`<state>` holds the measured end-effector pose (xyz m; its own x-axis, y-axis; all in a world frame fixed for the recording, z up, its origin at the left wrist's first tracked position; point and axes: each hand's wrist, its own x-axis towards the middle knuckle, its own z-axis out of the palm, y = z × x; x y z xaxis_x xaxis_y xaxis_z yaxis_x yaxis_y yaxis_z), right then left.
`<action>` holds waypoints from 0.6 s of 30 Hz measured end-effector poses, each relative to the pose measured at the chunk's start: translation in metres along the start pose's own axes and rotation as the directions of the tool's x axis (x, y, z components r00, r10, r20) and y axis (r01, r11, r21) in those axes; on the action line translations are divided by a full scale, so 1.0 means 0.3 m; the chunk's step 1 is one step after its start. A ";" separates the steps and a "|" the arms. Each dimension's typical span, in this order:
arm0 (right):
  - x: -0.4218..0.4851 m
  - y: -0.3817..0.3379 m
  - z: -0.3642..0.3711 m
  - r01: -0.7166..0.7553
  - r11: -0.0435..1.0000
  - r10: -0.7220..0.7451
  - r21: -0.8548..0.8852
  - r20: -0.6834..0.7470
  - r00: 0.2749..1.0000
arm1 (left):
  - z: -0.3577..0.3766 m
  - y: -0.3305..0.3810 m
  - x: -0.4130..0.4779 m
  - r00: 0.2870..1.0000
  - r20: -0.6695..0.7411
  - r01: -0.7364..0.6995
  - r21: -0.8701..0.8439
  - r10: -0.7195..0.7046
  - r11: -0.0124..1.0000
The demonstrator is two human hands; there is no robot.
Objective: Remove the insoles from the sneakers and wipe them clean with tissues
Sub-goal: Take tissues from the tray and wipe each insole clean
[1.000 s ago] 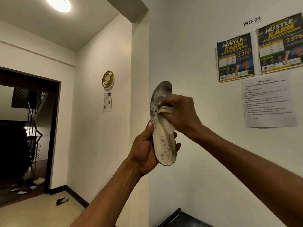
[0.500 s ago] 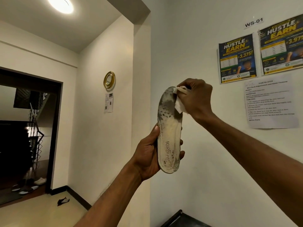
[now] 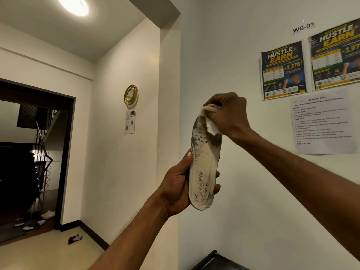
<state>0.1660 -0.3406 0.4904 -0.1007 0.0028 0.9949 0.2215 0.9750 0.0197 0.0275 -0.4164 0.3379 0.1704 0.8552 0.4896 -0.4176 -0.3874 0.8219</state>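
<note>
A dirty off-white insole (image 3: 202, 164) printed "FASHION" stands upright in front of the wall, heel end down, with dark grime over its upper half. My left hand (image 3: 175, 184) grips its lower half, thumb along the left edge and fingers wrapped behind. My right hand (image 3: 228, 114) pinches a crumpled white tissue (image 3: 211, 125) against the insole's toe end, covering the tip. No sneakers are in view.
Posters (image 3: 283, 70) and a printed sheet (image 3: 323, 123) hang on the wall at right. A dark shelf corner (image 3: 212, 259) shows at the bottom. Left, a doorway opens to stairs, with shoes (image 3: 35, 221) on the floor and a dark scrap (image 3: 75, 238) nearer.
My right hand slid the tissue up the insole from its middle to the toe tip. The left hand kept its grip and the insole turned a little more upright.
</note>
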 end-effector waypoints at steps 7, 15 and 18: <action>-0.057 -0.024 0.022 0.057 0.998 -0.061 0.027 0.164 0.985 | -0.008 0.001 0.000 1.000 -0.011 -0.011 -0.007 0.011 1.000; -0.116 -0.061 0.046 0.129 0.990 -0.140 0.064 0.220 0.965 | 0.003 0.012 -0.005 0.997 -0.076 -0.035 -0.048 0.031 0.998; -0.106 -0.046 0.038 0.045 0.995 -0.055 0.094 0.113 0.992 | 0.001 0.011 -0.009 0.997 -0.077 -0.033 -0.035 0.030 0.999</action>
<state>0.1551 -0.3515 0.4572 -0.2214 -0.0259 0.9748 0.1243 0.9907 0.0546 0.0258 -0.4202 0.3394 0.0883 0.8671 0.4903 -0.4537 -0.4032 0.7947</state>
